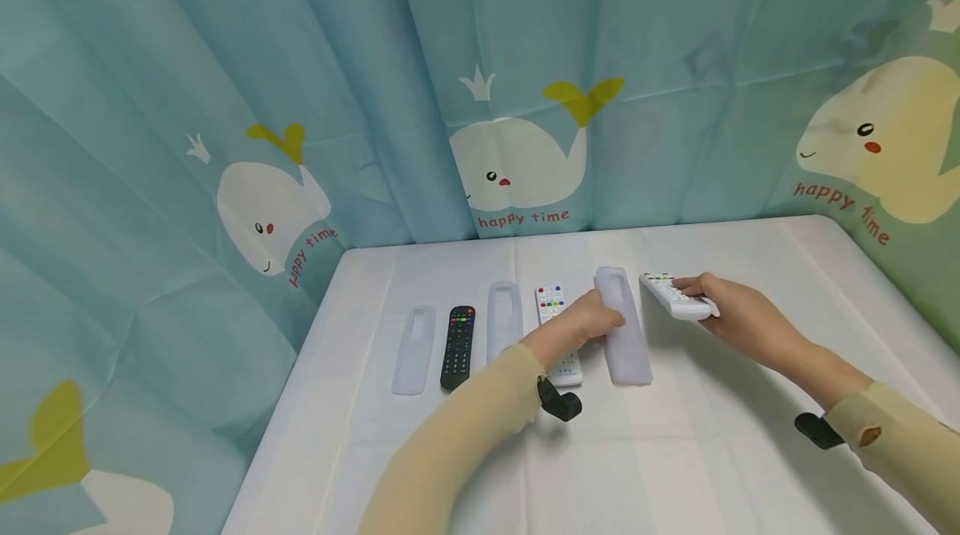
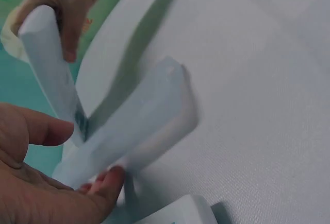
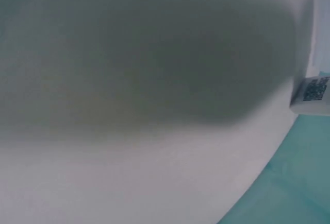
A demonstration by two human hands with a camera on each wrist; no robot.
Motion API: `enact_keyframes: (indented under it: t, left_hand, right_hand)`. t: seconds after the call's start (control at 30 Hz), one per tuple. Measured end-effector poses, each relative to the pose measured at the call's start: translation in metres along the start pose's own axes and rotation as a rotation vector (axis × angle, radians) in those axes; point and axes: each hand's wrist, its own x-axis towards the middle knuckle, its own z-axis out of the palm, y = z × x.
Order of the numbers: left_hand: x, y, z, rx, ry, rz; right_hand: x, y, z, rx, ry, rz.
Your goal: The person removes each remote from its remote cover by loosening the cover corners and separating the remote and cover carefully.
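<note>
My right hand (image 1: 746,318) grips a white remote control (image 1: 678,297) by its near end, tilted above the table. Beside it, a translucent remote cover (image 1: 628,343) lies lengthwise on the cloth. At the cover's left edge is my left hand (image 1: 588,317), one digit reaching over it. In the left wrist view, the fingertips (image 2: 113,180) touch the cover's side while the thumb stands apart from them. A second white remote (image 1: 551,299) lies partly hidden under the left hand and wrist. The right wrist view catches only a white end with a square code (image 3: 315,89) at its edge.
Left of the hands lie another translucent cover (image 1: 504,320), a black remote (image 1: 458,345) and one more cover (image 1: 414,352). They rest in a row on the white-covered table (image 1: 585,468). A blue-green curtain (image 1: 660,160) with whale prints hangs along the table's back edge.
</note>
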Motion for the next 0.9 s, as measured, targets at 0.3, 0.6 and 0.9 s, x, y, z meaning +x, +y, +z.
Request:
enact_keyframes:
  t: [0.3, 0.6, 0.9]
  left_hand:
    - [-0.012, 0.006, -0.005, 0.116, -0.003, -0.051]
    - [-0.024, 0.003, -0.008, 0.107, -0.014, -0.012]
    - [-0.042, -0.006, -0.024, 0.071, -0.012, 0.179]
  right_hand:
    - [-0.014, 0.012, 0.006, -0.176, -0.039, -0.283]
    - [-0.020, 0.022, 0.015, -0.345, -0.072, -0.529]
    - [-0.024, 0.030, 0.026, -0.384, -0.034, -0.646]
